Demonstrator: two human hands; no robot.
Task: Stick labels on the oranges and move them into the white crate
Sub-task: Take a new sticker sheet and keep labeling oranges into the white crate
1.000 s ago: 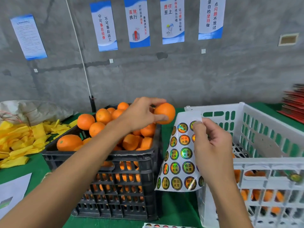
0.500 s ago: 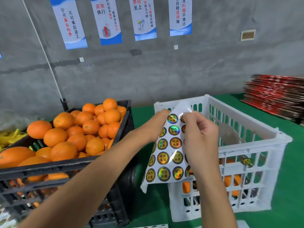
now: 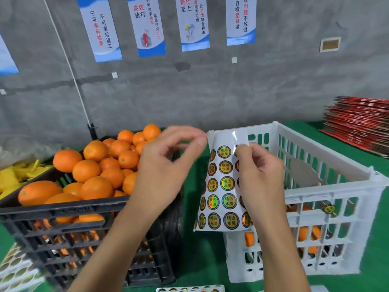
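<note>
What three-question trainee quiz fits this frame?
1. True or false: the right hand holds the sticker sheet.
2. Which crate holds the heaped oranges? A black crate B white crate
3. Fill in: the left hand is near the sheet's ___ corner.
Key: 1 true; 2 A; 3 top.

We see the white crate (image 3: 328, 192) open-topped at right, though the label sheet (image 3: 223, 186) hangs before its near-left corner; left, heaped oranges (image 3: 101, 165) fill the black crate (image 3: 63, 224).
</note>
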